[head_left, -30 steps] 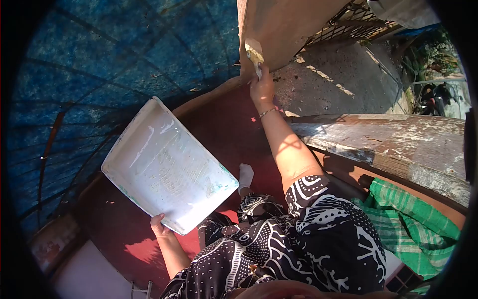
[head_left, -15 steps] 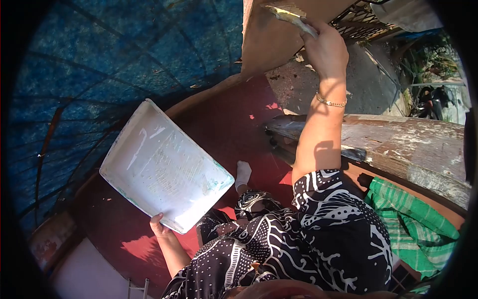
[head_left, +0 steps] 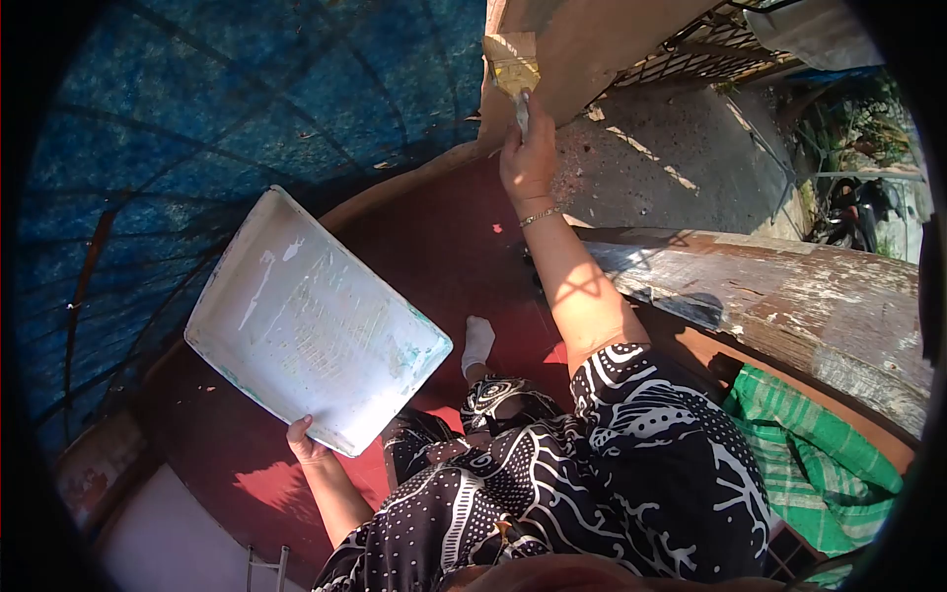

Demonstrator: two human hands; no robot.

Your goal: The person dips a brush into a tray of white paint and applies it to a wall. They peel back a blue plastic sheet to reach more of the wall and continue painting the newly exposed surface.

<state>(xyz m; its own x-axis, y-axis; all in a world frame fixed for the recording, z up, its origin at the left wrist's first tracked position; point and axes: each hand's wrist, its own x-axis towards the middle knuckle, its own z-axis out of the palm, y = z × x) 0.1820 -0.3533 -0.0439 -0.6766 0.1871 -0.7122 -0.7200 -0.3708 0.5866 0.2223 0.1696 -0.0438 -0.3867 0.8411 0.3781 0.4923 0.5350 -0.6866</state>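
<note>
The brush point(head_left: 513, 69) stood at the tan wall point(head_left: 602, 49), near its edge; contact could not be told. The right hand point(head_left: 531, 163) had its fingers closed round the handle. The left hand point(head_left: 309, 444) gripped the tray point(head_left: 326, 321) near one corner, thumb at the rim, other fingers hidden. This off-centre hold could have let it tip; a sideways slip might have smeared the adjoining blue surface point(head_left: 247, 109).
</note>
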